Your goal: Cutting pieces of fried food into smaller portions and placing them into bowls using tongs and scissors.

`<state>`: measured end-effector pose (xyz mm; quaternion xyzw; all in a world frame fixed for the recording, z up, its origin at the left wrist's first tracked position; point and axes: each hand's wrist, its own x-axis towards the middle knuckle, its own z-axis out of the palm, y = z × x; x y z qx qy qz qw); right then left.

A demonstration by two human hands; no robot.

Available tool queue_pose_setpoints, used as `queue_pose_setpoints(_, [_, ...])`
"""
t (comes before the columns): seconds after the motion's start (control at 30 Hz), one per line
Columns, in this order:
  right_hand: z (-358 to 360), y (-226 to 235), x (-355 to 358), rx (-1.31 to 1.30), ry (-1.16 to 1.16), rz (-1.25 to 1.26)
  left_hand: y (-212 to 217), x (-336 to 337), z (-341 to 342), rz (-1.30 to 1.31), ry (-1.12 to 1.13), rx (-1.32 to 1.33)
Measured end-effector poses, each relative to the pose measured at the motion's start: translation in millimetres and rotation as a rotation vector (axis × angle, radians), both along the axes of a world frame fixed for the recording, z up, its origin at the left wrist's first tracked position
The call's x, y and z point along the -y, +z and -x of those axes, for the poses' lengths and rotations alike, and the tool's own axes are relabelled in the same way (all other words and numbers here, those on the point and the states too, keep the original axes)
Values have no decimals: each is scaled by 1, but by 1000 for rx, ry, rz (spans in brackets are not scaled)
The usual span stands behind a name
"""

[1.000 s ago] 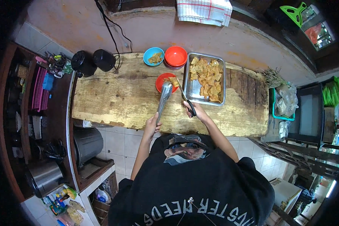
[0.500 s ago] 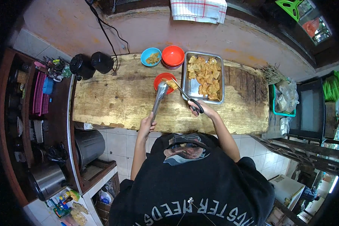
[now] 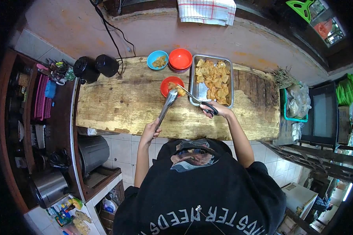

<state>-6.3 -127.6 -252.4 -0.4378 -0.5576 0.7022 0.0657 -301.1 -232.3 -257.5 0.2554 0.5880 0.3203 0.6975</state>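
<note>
My left hand [image 3: 150, 131] is wrapped round metal tongs [image 3: 166, 109], which grip a golden fried piece [image 3: 181, 91] over the right side of a small red bowl [image 3: 164, 89]. In my right hand [image 3: 220, 111] are black-handled scissors [image 3: 209, 108], their blades reaching across to the fried piece. A bit of food [image 3: 171, 85] shows inside the red bowl. Just right of it stands a steel tray [image 3: 201, 91] holding many flat fried pieces [image 3: 216, 80]. How far the blades are closed is too small to tell.
Behind the bowl sit a blue bowl [image 3: 150, 62] with cut food and a stack of red bowls [image 3: 180, 58]. Two black containers [image 3: 106, 65] stand at the wooden table's [image 3: 121, 105] far left. A green basket [image 3: 285, 111] with plastic bags is at the right.
The tongs and fried piece have shifted slightly right and nearer to me. My right hand with the scissors has moved a little to the right. Food now shows in the red bowl.
</note>
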Motion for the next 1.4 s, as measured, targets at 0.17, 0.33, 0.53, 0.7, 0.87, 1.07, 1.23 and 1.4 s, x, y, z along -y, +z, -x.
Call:
queue_pose_setpoints(0.17, [21,-22,12,30,-149,-37,-1,-1,-15,-1,76,-11])
queue_pose_setpoints(0.33, [51,-44,34,87,-275,-108,-3,-4,-39,-48,264,49])
queue_pose_setpoints(0.53, [77,-45,44,126,-243,-195,2,-7,-57,-74,339,46])
queue_pose_setpoints(0.7, [85,-58,34,107,-343,-208,4,-1,-67,-66,366,70])
queue_pose_setpoints(0.87, [88,-68,25,135,-317,-169,7,8,-72,-23,359,64])
queue_pose_setpoints(1.07, [86,-71,24,215,-290,-170,3,16,-72,3,347,67])
queue_pose_setpoints(1.23, [83,-58,30,219,-300,-177,0,20,-73,18,371,75])
queue_pose_setpoints(1.4, [80,-56,31,228,-274,-184,-2,25,-73,11,371,71])
